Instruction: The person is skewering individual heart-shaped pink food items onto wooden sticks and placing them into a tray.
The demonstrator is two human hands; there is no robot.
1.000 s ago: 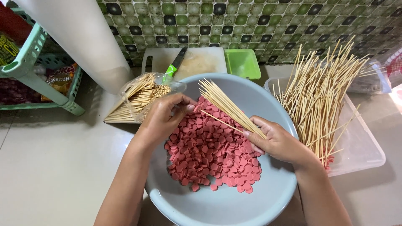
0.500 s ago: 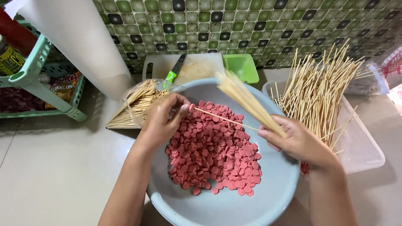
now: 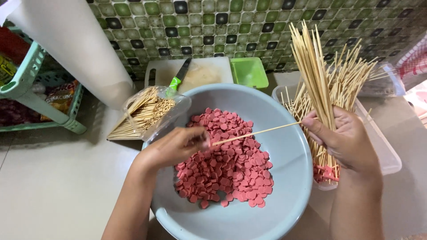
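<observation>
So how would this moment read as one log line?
left hand: pinching single skewer over pink slices | right hand: holding skewer bundle upright | bowl: pale blue

My smooth, glossy pale-blue plastic bowl [image 3: 284, 195] holds matt pink sausage slices [image 3: 227, 169]. The thin pale wooden skewers [image 3: 318, 75] look dry and matt; the green mosaic wall tiles [image 3: 222, 22] shine.

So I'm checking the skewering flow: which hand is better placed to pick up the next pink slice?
Probably left. The left hand rests over the pink slices, while the right hand grips the skewer bundle.
</observation>
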